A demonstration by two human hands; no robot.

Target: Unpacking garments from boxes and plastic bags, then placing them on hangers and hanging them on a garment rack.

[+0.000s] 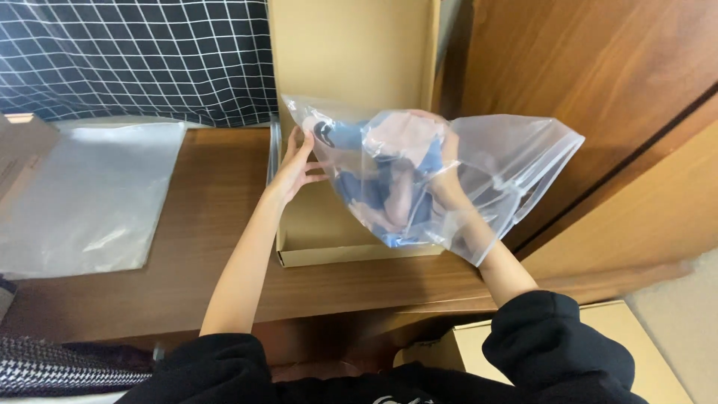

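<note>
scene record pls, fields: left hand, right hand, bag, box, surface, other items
left hand: left hand touches the near edge of the clear plastic bag, fingers spread
right hand: right hand is inside the bag, at the blue garment
bag: held above the open cardboard box, mouth toward the right
box: lid upright at the back
surface: wooden table
other items: flat stack of clear bags at left; checked dark cloth behind
</note>
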